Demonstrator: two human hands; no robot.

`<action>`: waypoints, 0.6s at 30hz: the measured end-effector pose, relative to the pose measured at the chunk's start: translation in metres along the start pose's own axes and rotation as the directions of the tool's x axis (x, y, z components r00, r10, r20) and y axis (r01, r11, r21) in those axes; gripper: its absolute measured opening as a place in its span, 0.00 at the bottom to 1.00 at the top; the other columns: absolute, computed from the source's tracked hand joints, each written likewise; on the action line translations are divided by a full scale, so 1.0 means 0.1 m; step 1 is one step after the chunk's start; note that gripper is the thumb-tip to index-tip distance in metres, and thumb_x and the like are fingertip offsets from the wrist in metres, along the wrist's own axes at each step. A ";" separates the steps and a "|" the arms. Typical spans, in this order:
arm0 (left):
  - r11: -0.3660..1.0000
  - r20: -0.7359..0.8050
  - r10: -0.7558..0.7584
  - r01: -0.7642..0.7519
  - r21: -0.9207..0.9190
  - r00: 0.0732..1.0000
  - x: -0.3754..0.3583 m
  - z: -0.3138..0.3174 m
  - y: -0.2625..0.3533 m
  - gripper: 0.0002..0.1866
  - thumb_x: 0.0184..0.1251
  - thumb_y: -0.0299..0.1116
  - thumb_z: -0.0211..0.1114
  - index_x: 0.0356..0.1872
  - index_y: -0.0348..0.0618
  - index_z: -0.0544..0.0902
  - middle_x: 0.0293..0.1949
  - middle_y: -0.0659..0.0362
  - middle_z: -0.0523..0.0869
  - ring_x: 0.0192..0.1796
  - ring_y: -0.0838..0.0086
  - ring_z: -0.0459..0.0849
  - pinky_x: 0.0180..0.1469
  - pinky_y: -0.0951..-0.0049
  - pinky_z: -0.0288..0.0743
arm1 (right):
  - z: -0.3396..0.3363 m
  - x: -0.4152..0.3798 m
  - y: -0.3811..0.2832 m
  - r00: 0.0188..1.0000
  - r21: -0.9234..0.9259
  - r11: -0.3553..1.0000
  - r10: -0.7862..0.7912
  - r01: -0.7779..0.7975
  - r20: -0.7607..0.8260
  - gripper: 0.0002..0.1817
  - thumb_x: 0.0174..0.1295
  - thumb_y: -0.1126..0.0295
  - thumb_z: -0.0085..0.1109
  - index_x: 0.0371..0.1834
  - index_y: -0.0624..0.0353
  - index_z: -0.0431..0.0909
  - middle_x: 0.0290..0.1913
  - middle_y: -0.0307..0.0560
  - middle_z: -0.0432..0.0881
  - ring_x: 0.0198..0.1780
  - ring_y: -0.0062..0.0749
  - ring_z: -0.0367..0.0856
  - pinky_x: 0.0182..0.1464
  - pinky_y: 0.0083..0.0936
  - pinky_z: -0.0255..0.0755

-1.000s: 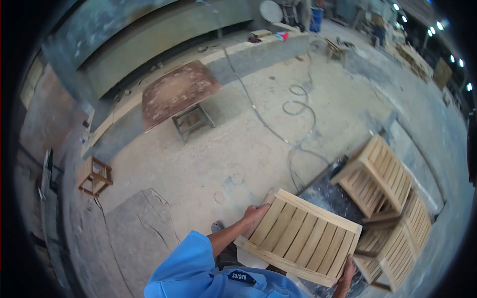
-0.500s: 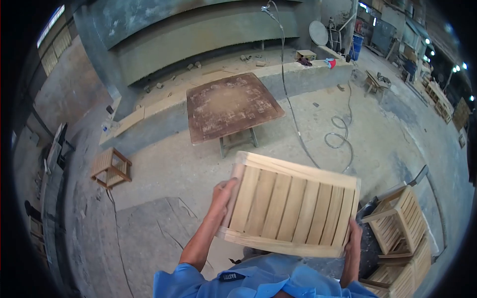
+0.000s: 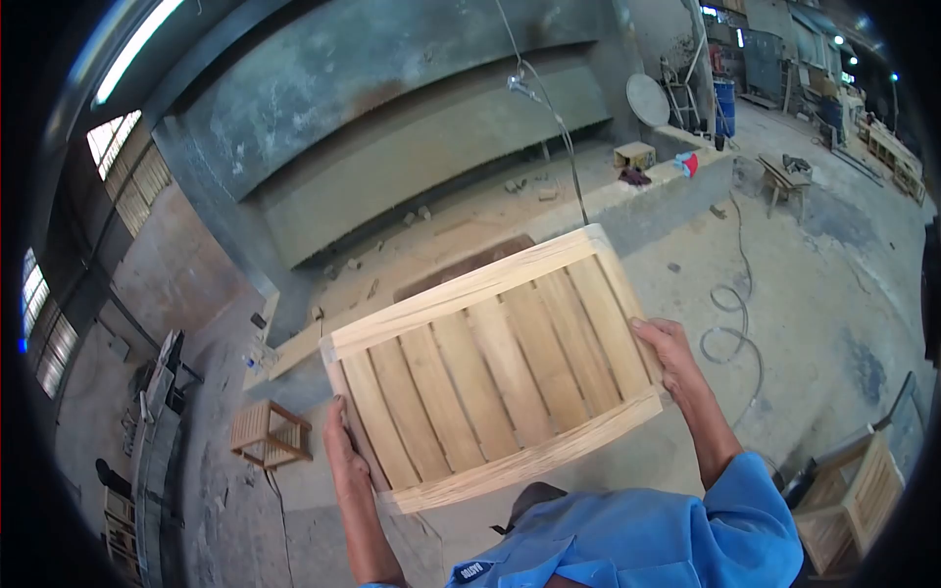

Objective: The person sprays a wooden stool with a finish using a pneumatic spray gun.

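A pale, rectangular slatted wooden panel [image 3: 500, 367] is held up in front of my body, tilted with its right end higher. My left hand [image 3: 347, 453] is closed on its left short edge, near the lower corner. At the opposite short edge, my right hand [image 3: 668, 355] grips with the thumb over the rim. The remaining fingers of both hands are mostly hidden behind the wood. Whether legs are attached underneath cannot be seen.
Behind the panel, a brown square tabletop [image 3: 461, 267] is mostly covered. A slatted stool [image 3: 267, 433] stands left; more slatted wooden furniture [image 3: 851, 500] is at lower right. A hose [image 3: 737, 314] coils on the floor. A spray gun [image 3: 521, 86] hangs before the booth.
The panel has swung left and up, and its right end has risen from low to high. My right hand is higher, my left lower. The camera view has tipped upward.
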State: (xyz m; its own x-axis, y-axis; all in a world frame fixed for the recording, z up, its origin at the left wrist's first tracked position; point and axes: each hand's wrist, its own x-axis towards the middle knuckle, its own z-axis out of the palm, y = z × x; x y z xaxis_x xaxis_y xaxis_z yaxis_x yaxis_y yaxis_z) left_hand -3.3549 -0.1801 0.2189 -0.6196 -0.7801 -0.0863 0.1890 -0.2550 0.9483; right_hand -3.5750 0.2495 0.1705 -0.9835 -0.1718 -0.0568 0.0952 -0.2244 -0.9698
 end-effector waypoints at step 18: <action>0.969 -0.163 -0.090 0.124 0.212 0.983 3.56 0.90 -0.55 0.33 0.57 0.48 0.68 0.52 0.24 0.78 0.43 0.45 0.86 0.39 0.58 0.87 0.42 0.63 0.80 | 1.32 4.16 0.64 0.967 -0.218 0.973 0.127 -0.078 0.219 0.30 0.53 0.57 0.75 0.39 0.80 0.77 0.37 0.61 0.84 0.34 0.37 0.86 0.34 0.31 0.81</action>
State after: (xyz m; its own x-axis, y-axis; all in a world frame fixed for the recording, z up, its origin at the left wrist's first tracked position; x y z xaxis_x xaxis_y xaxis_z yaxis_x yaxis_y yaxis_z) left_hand -3.6548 -0.3926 0.1640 -0.5019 -0.8364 -0.2203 -0.0549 -0.2234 0.9732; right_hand -3.9576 0.0371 0.1157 -0.9056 -0.4049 -0.1259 0.1360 0.0038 -0.9907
